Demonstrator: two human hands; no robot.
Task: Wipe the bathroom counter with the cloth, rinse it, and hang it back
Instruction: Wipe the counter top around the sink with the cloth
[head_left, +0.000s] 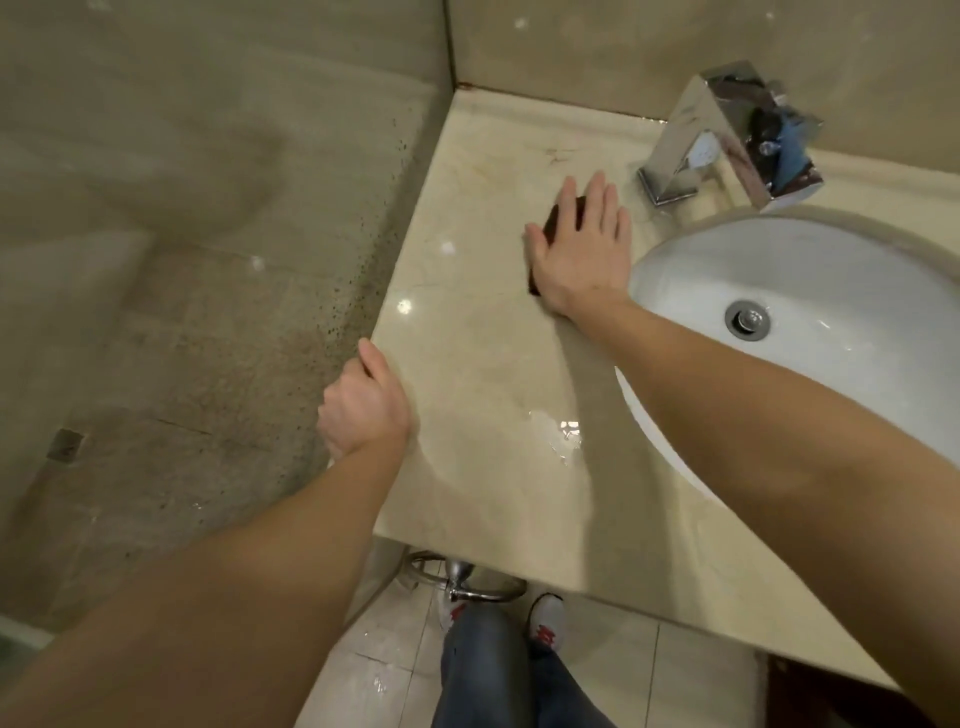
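The cloth (562, 218) lies on the counter (467, 364) just left of the sink (831, 270), under the right hand (582, 244) (fingers straight, slightly spread, pressing). Its long axis follows the fingers. The left hand (363, 410), farther from the sink, grips the counter edge.

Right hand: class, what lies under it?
A dark cloth lies under the right hand, pressed flat on the counter. Only its left edge shows, between thumb and forefinger; the palm covers the rest.

The glossy beige marble counter (467, 353) is carrying a dark folded cloth (562, 221), a square chrome faucet (727, 135) and a small water puddle (558, 431) near an inset white basin (841, 260).
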